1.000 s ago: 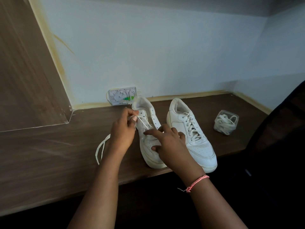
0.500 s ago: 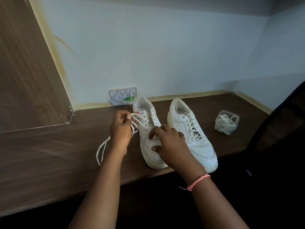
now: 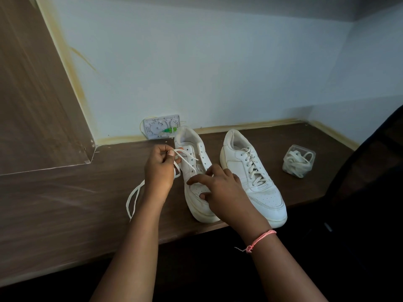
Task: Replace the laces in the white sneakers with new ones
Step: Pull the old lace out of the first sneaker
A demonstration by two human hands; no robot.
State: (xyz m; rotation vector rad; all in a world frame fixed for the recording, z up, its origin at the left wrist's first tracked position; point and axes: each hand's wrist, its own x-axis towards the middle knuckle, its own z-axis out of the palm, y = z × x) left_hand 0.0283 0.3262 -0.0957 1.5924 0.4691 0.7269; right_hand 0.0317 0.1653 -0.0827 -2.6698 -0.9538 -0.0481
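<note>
The left hand (image 3: 160, 168) had drawn the lace (image 3: 134, 198) further out of the left sneaker (image 3: 196, 171) on the counter (image 3: 65, 203), its grip pinching it, while the right hand (image 3: 220, 190), fingers loosely spread, steadied the toe, so unlacing was nearly done.

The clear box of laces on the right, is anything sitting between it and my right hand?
Yes. The laced sneaker stands on the desk between your right hand, which rests on the unlaced sneaker, and the clear box of laces. You would likely have to reach over it.
</note>
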